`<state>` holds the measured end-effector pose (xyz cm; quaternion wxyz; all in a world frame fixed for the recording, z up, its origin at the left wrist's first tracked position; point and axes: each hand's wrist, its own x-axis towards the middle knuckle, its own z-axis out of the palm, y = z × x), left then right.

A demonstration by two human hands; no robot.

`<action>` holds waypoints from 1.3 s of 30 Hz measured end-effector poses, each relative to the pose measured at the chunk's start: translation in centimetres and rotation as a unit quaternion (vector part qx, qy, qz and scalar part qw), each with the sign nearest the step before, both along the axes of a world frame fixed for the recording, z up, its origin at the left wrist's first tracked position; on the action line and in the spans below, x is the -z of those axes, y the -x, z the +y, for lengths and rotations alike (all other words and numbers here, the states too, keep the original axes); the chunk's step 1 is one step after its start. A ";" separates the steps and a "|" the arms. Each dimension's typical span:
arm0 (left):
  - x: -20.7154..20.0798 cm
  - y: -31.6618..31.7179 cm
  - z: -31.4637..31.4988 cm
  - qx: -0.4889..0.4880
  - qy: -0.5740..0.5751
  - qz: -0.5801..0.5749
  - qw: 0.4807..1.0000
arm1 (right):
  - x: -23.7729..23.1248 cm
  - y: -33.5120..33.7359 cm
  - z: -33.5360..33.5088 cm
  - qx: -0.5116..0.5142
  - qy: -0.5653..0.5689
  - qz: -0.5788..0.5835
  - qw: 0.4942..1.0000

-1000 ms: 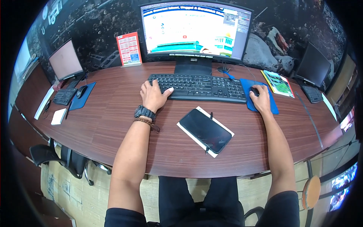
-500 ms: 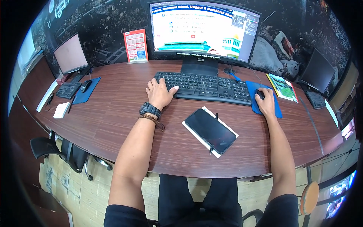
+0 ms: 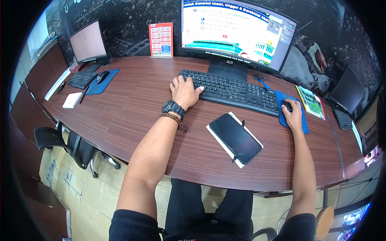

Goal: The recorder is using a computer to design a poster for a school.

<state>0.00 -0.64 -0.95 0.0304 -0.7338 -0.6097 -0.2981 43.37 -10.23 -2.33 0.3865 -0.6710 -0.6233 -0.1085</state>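
My left hand (image 3: 186,93) rests at the left end of a black keyboard (image 3: 235,91), its fingers spread over the keys and the thumb held out to the side. Nothing is in its grasp. On a blue mouse pad (image 3: 304,126), my right hand (image 3: 294,116) is closed over a black computer mouse (image 3: 286,105). Behind the keyboard, a wide monitor (image 3: 237,32) displays a colourful design with blue banding and drawn buildings. Between my forearms a dark smartphone (image 3: 236,138) lies on a white notepad (image 3: 242,164), and a black pen (image 3: 243,123) sticks out from under it.
A red-framed desk calendar (image 3: 161,39) stands left of the monitor. Farther left are a second monitor (image 3: 87,41), keyboard (image 3: 82,80), mouse and white paper block (image 3: 72,100). Booklets (image 3: 310,102) lie beyond the mouse pad, near another monitor (image 3: 348,89). An office chair (image 3: 74,146) stands lower left.
The whole view has shifted and tilted, so the desk items appear farther right. Both hands keep their places on the keyboard and the mouse.
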 end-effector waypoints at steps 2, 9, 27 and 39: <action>0.0 0.0 -0.1 -0.001 -0.010 -0.003 1.000 | 0.0 0.0 0.0 -0.003 0.001 0.010 1.000; -0.6 -0.2 -0.3 -0.007 0.005 -0.016 1.000 | 0.0 0.0 0.0 0.002 -0.004 0.006 1.000; -1.3 -0.1 -0.5 -0.028 0.044 0.020 0.998 | 0.1 0.0 -0.1 0.015 -0.001 -0.005 1.000; -1.3 0.0 -0.3 -0.025 0.057 0.017 0.998 | 0.2 -0.1 0.0 0.024 0.007 0.000 1.000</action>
